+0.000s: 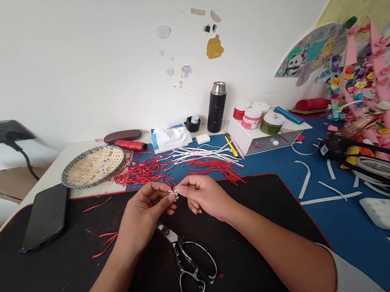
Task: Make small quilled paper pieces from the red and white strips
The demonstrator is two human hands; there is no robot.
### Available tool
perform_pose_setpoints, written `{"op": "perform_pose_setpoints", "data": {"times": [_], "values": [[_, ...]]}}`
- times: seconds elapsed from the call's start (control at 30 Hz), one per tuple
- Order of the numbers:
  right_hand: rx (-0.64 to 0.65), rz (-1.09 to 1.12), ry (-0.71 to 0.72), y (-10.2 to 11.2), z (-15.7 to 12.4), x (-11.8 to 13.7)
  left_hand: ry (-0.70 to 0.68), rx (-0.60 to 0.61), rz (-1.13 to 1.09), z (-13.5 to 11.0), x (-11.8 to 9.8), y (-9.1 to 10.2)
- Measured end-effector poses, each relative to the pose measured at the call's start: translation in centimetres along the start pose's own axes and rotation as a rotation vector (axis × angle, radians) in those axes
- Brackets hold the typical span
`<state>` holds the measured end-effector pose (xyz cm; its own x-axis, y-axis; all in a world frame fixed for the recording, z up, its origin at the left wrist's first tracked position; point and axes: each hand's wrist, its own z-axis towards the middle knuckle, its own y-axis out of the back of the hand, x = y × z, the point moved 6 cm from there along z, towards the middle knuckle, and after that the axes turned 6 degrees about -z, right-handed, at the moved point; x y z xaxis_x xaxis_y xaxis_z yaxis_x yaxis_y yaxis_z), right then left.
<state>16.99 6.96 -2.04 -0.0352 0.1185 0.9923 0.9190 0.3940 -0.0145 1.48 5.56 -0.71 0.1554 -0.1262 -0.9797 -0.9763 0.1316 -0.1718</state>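
My left hand [145,209] and my right hand [205,196] meet over the black mat [54,279], fingertips pinched together on a small white folded paper piece [174,194] held between them. Metal scissors [190,261] lie on the mat just below my hands, blades pointing up-left. Beyond my hands lie piles of red paper strips [144,171] and white paper strips [203,153] on the blue surface.
A woven basket [93,166] with small pieces sits at back left, a black phone [46,216] near the left edge. A black thermos [217,106], tissue pack [169,137], paint jars [252,117], a tape roll [373,166] and colourful paper crafts [369,80] crowd the back and right.
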Motion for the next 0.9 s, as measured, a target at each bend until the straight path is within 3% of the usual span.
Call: {"op": "perform_pose_setpoints", "data": {"times": [0.9], "values": [[0.005, 0.136, -0.089, -0.37, -0.23, -0.04, -0.03, -0.051, 0.03, -0.09, 0.02, 0.4]]}}
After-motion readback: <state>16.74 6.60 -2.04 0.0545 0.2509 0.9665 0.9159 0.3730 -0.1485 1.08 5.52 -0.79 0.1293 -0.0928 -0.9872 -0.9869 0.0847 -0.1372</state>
